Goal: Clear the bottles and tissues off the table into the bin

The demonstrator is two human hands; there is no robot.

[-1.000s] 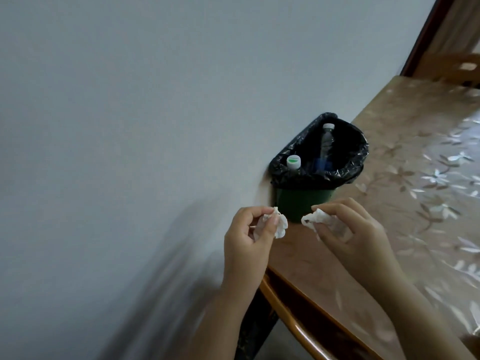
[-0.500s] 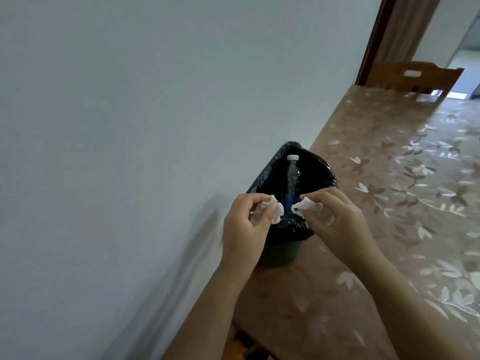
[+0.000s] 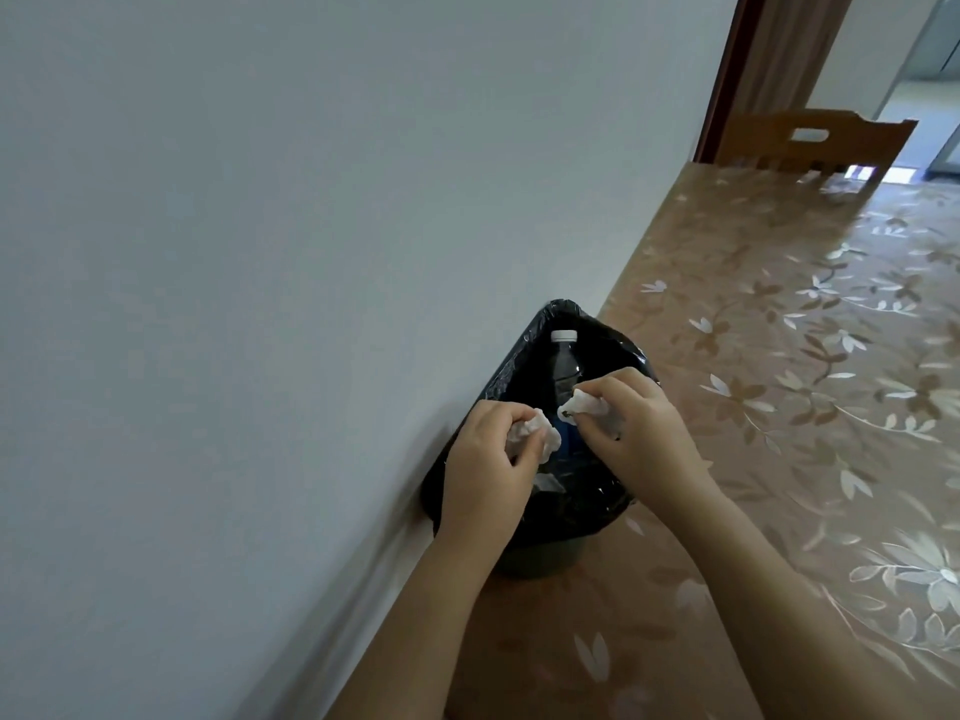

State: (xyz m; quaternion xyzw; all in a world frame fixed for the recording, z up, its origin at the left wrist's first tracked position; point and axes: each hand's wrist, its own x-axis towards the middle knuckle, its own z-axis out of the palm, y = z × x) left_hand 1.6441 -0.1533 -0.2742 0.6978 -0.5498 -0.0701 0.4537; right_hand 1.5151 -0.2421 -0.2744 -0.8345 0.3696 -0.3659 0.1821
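Advanced to over bin [image 3: 597, 506] mouth. Tissue [image 3: 540, 433] pinched in left hand [image 3: 488, 470], second tissue [image 3: 584, 406] in right hand [image 3: 639, 433]. Next: release both.

home dining room, floral-clothed table [image 3: 779, 356], wooden chair [image 3: 815, 140]

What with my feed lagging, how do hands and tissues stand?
Left hand pinches left tissue, right hand pinches right tissue. Both over the bin, bottle inside. Nothing blocking.

wall [image 3: 260, 252]: plain, pale, fills the left side | tablecloth [image 3: 779, 356]: glossy brown, pale flower print, its edge running along the wall | chair [image 3: 810, 140]: wooden, slot cut in backrest, at tablecloth's far end | door frame [image 3: 727, 80]: dark red-brown, behind chair
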